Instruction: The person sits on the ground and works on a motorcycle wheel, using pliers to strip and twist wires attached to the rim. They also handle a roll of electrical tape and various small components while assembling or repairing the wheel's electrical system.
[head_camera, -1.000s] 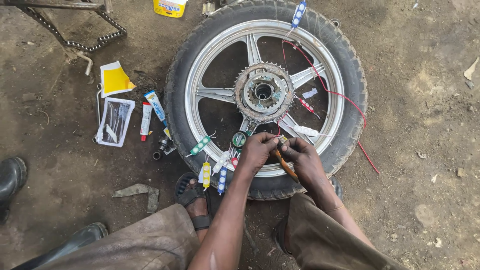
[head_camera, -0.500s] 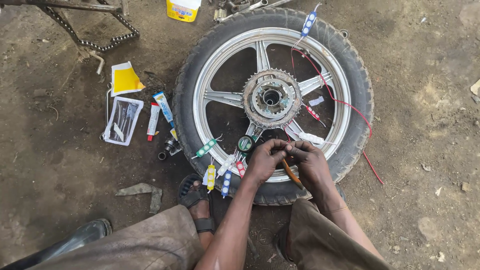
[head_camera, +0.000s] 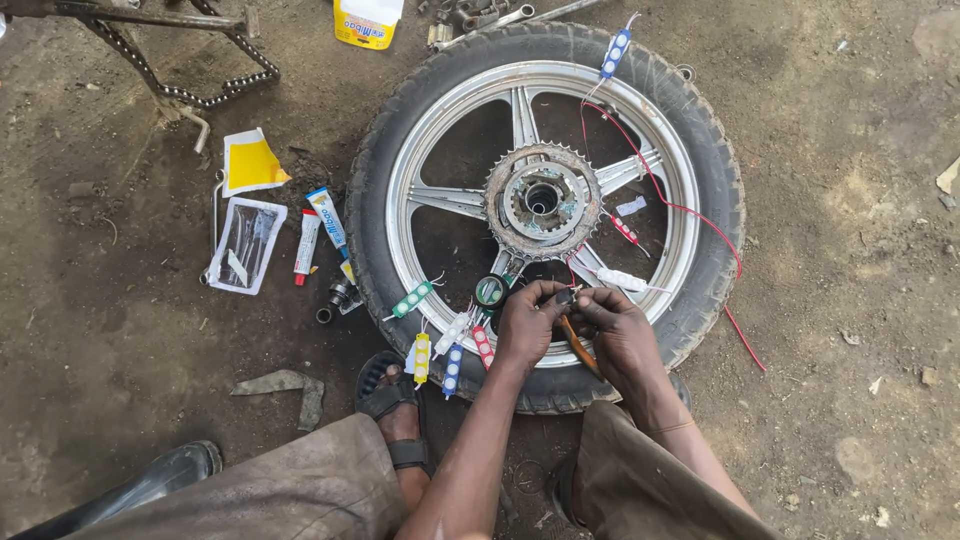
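A motorcycle wheel (head_camera: 400, 150) lies flat on the dirt, with silver spokes and a rusty sprocket (head_camera: 543, 200) at its hub. My left hand (head_camera: 525, 325) and my right hand (head_camera: 618, 335) meet over the near rim, pinching a small dark part (head_camera: 565, 296) tied to a red wire (head_camera: 680, 208). My right hand also holds a thin orange-handled tool (head_camera: 578, 346). Several small coloured light modules (head_camera: 450, 340) with wires lie on the rim left of my hands. A blue one (head_camera: 612, 52) rests on the far tyre.
Glue tubes (head_camera: 318, 228), a clear packet (head_camera: 243, 245) and a yellow card (head_camera: 250, 162) lie left of the wheel. A chain and metal frame (head_camera: 180, 60) sit at top left, a yellow bottle (head_camera: 368, 22) at top. My sandalled foot (head_camera: 395, 405) is by the tyre; a black boot (head_camera: 165, 475) lower left.
The view has shifted, so the wheel sits further right and higher in frame. Both hands stay together at the near rim on the small part.
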